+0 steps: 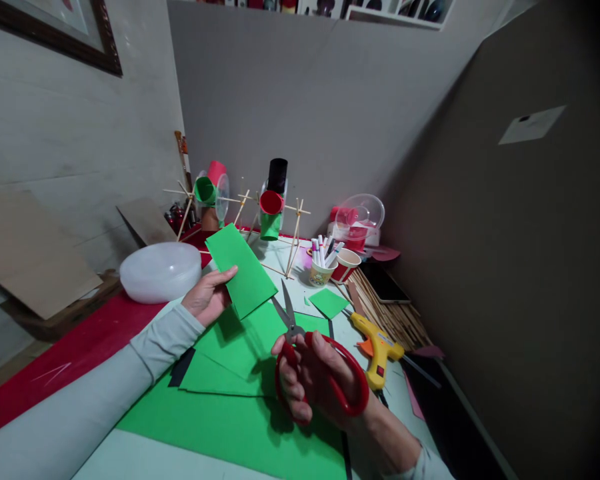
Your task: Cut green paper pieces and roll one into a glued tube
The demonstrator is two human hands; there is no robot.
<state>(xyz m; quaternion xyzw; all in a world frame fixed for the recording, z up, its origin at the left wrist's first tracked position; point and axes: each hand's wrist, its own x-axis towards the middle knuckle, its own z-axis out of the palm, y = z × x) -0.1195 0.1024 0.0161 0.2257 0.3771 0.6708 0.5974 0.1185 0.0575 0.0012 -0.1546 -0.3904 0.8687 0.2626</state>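
Note:
In my left hand is a green paper rectangle, pinched at its left edge and raised above the table. My right hand grips a pair of scissors by their big red handles. Their blades are parted and point up towards the lower right corner of the rectangle, with no paper seen between them. Under both hands lie larger green sheets, overlapping, with dark edges showing beneath. A small green piece rests on the table beyond the scissors.
A yellow glue gun lies right of the scissors, near wooden sticks. Behind stand a cup of markers, a red-and-white cup and stick frames holding coloured tubes. At left sits a white plastic bowl.

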